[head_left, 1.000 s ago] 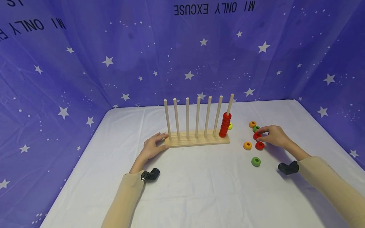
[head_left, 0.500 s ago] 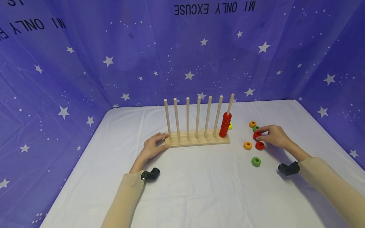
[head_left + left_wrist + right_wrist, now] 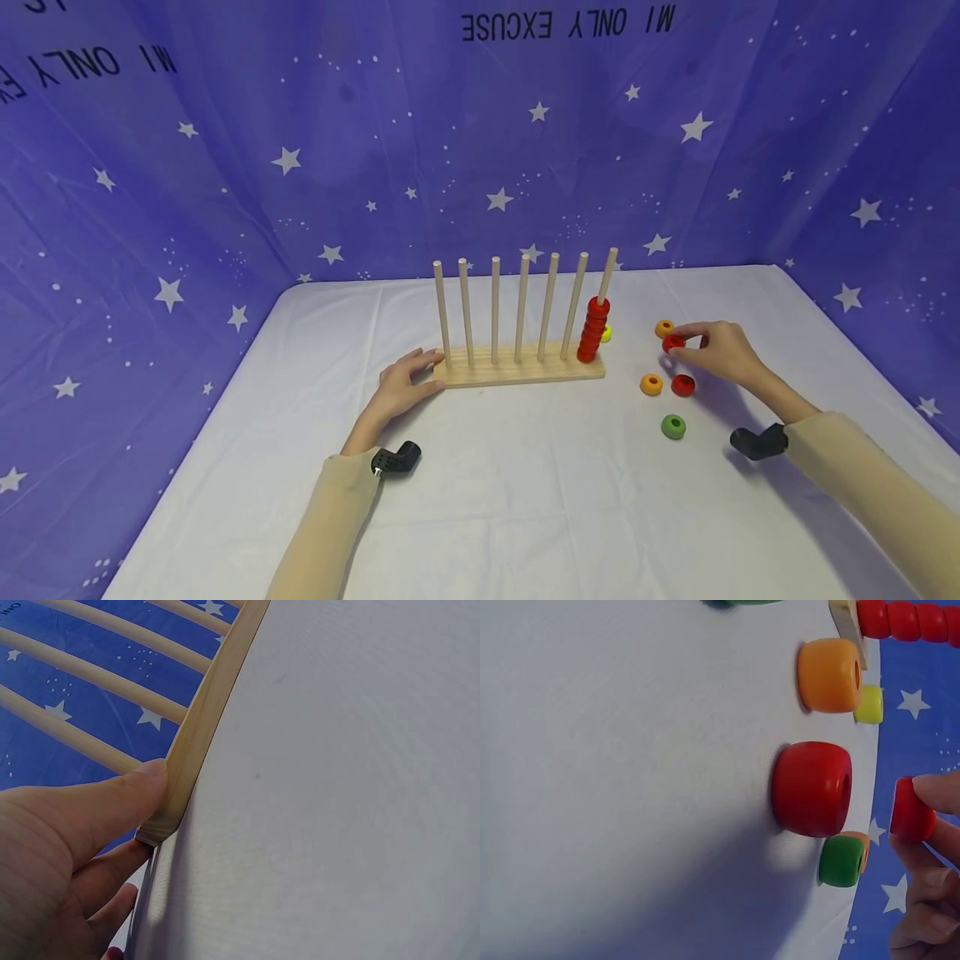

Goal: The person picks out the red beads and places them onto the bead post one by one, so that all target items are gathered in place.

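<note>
A wooden bead stand (image 3: 517, 373) with a row of upright pegs stands mid-table. Several red beads (image 3: 592, 331) are stacked on its rightmost peg; the other pegs are bare. My left hand (image 3: 406, 384) holds the left end of the base, the thumb (image 3: 146, 784) on its front edge and the fingers round the end. To the right of the stand, my right hand (image 3: 722, 350) pinches a red bead (image 3: 909, 811) between thumb and fingers, raised off the cloth. Below that hand, another red bead (image 3: 682, 385) lies on the table.
Near the right hand lie orange beads (image 3: 651, 383), with a green bead (image 3: 673, 427) nearer the front. Another green bead (image 3: 840, 861) shows in the right wrist view. A yellow bead (image 3: 606, 333) sits behind the stand. A blue starry curtain (image 3: 495, 150) hangs behind the white-covered table.
My right hand has lifted the pinched red bead off the cloth and moved it slightly up and left in the head view, covering the far green bead. The left hand stays put.
</note>
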Demonstrator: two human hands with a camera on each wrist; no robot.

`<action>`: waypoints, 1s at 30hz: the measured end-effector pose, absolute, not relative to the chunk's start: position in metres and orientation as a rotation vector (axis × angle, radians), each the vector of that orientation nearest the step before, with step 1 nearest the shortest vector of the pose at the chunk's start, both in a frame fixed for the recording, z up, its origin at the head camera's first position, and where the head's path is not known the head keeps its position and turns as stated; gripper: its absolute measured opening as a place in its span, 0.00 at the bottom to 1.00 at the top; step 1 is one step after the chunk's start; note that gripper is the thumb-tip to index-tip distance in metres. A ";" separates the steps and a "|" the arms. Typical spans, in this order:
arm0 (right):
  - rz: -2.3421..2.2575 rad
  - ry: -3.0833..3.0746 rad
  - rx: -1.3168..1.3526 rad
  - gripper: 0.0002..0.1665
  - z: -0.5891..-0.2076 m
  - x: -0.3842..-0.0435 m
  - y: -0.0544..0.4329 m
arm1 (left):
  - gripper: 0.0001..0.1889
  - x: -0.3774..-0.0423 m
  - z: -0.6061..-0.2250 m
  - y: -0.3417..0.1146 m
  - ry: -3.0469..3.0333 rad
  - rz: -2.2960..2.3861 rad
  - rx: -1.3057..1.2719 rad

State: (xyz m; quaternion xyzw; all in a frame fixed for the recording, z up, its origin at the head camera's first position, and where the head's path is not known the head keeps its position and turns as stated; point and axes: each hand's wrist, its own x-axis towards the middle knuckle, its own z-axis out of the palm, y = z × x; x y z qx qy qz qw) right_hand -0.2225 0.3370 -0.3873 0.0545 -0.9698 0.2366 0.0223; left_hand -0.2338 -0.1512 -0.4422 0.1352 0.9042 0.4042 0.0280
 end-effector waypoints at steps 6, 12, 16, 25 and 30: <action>0.732 -2.953 0.180 0.24 -0.385 -0.223 0.335 | 0.27 -0.234 -0.444 -0.151 2.786 1.244 0.405; 0.747 -2.862 0.179 0.23 -0.382 -0.221 0.331 | 0.27 -0.234 -0.443 -0.152 2.791 1.239 0.411; 0.763 -2.803 0.193 0.22 -0.378 -0.219 0.326 | 0.27 -0.234 -0.443 -0.151 2.785 1.244 0.412; 0.770 -2.686 0.281 0.19 -0.370 -0.219 0.311 | 0.27 -0.235 -0.443 -0.152 2.791 1.233 0.413; 0.774 -2.675 0.301 0.20 -0.363 -0.218 0.306 | 0.27 -0.235 -0.443 -0.152 2.789 1.225 0.411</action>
